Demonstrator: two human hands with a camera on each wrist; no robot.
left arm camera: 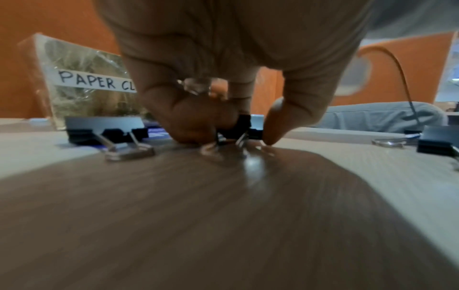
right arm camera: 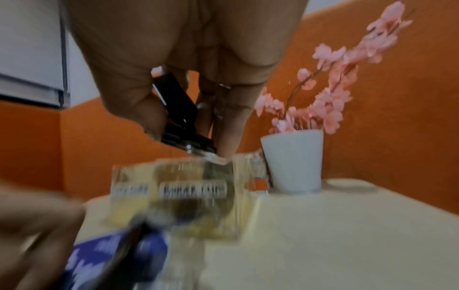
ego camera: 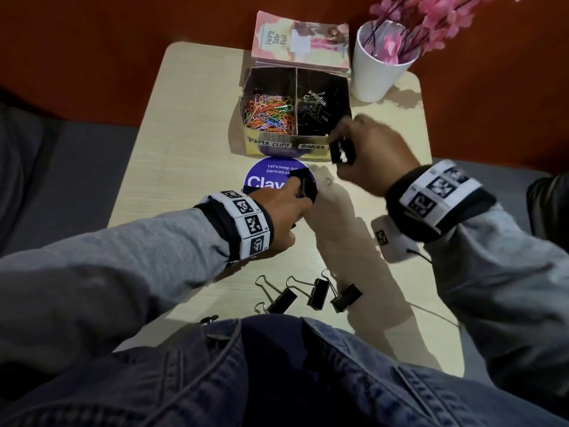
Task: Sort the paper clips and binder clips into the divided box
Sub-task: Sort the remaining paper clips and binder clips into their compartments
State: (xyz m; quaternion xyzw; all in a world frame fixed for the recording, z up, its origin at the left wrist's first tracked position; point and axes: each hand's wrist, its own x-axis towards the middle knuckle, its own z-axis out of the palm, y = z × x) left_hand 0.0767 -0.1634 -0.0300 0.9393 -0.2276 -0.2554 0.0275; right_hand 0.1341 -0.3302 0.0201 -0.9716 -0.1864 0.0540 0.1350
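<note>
The divided box [ego camera: 278, 147] stands mid-table, with coloured paper clips [ego camera: 268, 114] in its left half and black binder clips [ego camera: 317, 110] in its right half. My right hand [ego camera: 366, 152] holds black binder clips [ego camera: 342, 151] at the box's front right corner; in the right wrist view they [right arm camera: 178, 109] sit between thumb and fingers above the box [right arm camera: 193, 188]. My left hand [ego camera: 286, 198] pinches a binder clip [ego camera: 304, 184] lying on a purple round sticker [ego camera: 264, 177]; the left wrist view shows that clip [left arm camera: 244, 127] between the fingertips on the table.
Three loose binder clips [ego camera: 314, 295] lie near the table's front edge. A book [ego camera: 300, 41] and a white cup of pink flowers [ego camera: 377, 72] stand behind the box. Another binder clip [left arm camera: 106, 133] lies left of my left fingers. An orange wall backs the table.
</note>
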